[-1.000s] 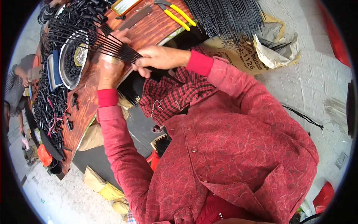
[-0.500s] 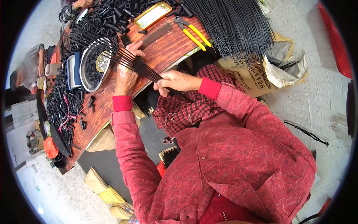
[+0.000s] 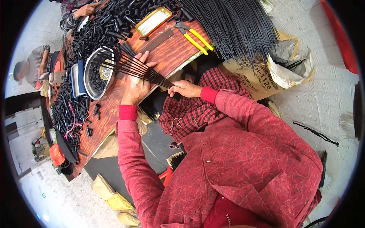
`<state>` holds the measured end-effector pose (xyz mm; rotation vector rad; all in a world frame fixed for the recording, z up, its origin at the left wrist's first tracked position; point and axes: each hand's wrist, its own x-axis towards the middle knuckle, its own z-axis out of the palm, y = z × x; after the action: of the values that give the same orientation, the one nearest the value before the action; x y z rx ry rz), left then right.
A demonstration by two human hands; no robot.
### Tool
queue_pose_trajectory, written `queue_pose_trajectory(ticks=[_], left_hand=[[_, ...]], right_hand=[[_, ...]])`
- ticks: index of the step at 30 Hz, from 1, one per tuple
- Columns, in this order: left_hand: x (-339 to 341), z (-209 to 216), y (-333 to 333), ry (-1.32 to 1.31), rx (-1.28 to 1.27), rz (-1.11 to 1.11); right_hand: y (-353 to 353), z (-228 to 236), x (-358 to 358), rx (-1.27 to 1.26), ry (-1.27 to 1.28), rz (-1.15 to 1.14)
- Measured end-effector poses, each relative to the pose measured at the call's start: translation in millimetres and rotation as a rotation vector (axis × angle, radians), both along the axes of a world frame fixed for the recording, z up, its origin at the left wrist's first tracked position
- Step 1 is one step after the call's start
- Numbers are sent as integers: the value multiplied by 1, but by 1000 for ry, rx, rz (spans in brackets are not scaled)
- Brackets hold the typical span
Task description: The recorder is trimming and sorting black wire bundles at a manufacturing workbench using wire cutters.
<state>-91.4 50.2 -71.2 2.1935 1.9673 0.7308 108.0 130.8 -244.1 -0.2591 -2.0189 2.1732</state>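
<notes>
A fanned bundle of thin black rods stretches from my right hand across my left, its spread ends over an oval metal tray. My right hand is closed around the gathered end of the rods. Under the fan lies my left hand, fingers stretched out past the rods, which cross its palm. Small black parts and a round yellow-rimmed container with shiny bits sit in the tray. On the wooden table, beyond my hands, are a dark flat strip and yellow-handled pliers.
A large sheaf of black rods overhangs the table's right end, above a brown paper sack. Black tubular parts are heaped at the back and left. An orange-rimmed tray stands among them. Other people's hands show across the table.
My right hand has shifted slightly right and down with the rod end, and the rods are fanned wider. The view has shifted a little.
</notes>
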Motion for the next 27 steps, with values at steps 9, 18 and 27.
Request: queue_pose_trajectory(ticks=[9, 18, 27], left_hand=[[18, 6, -7, 35, -106, -57], [26, -12, 6, 157, 6, 12], [25, -14, 3, 190, 46, 16]], right_hand=[[8, -3, -7, 187, 26, 16], [23, -2, -25, 534, -84, -10], [35, 122, 25, 778, -332, -56]])
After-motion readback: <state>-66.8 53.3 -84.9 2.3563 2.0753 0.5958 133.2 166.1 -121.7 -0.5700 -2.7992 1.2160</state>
